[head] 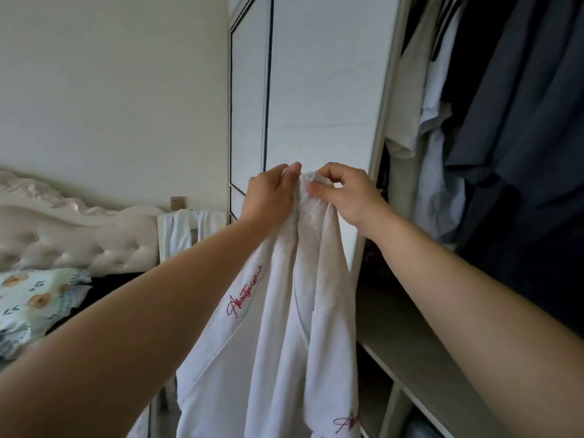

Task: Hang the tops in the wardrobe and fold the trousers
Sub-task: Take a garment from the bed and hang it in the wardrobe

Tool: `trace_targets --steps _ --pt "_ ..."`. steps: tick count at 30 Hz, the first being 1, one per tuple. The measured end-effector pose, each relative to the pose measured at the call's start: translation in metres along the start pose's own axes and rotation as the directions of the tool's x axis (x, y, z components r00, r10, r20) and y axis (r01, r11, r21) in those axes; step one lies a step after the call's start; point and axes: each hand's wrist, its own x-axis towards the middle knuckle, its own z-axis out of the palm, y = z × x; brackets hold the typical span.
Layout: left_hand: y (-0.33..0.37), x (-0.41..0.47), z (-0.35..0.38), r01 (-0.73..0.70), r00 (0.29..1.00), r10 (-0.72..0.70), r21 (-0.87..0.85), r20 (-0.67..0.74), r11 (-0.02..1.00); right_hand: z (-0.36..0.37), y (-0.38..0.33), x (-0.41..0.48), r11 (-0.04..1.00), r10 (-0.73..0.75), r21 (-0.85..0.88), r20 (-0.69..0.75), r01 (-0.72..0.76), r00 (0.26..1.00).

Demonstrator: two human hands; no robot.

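At the left, a floral pillow [34,298] is lying by the headboard [63,235]. The left hand [271,197] and right hand [344,197] are both pinching the bunched upper edge, possibly the collar, of a white top [284,327] hanging before the wardrobe door [325,90] between the 2 forearms. Rightward, dark garments [521,121] are hanging in the open wardrobe [410,352].

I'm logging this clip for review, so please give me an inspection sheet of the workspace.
Surface: pale wardrobe shelf, below hanging clothes.
Job's things: white top with red script, held up before the closed wardrobe door; no hanger seen.
Clutter: patterned bedding on the bed at left.
Hands: left hand and right hand both pinch the top's upper edge.
Cables: nothing seen.
Surroundings: open wardrobe section at right; padded headboard at left.
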Motion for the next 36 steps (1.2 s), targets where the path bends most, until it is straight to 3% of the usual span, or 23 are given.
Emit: trace_targets --steps 6,11,15,21,27,36 --pt "0.075 0.004 0.05 0.01 0.992 0.025 -0.268 0.127 0.963 -0.071 -0.022 -0.016 0.996 -0.067 -0.067 -0.231 0.052 0.971" --pt "0.129 0.001 0.091 -0.122 0.988 0.152 -0.405 0.041 0.906 -0.128 -0.049 -0.035 0.97 -0.177 -0.219 -0.323 0.109 0.93" --pt "0.182 0.01 0.114 -0.24 0.965 0.258 -0.514 -0.036 0.823 -0.177 -0.084 -0.037 0.938 -0.294 -0.3 -0.424 0.173 0.857" --pt "0.248 0.035 0.14 -0.192 0.939 0.333 -0.68 0.081 0.707 -0.232 -0.126 -0.023 0.918 -0.352 -0.366 -0.581 0.15 0.734" --pt "0.296 0.059 0.168 -0.228 0.92 0.391 -0.771 0.031 0.595 -0.272 -0.153 -0.007 0.888 -0.402 -0.45 -0.655 0.097 0.641" --pt "0.349 0.081 0.217 -0.307 0.909 0.413 -0.769 -0.062 0.561 -0.333 -0.162 0.011 0.841 -0.451 -0.54 -0.742 -0.043 0.496"
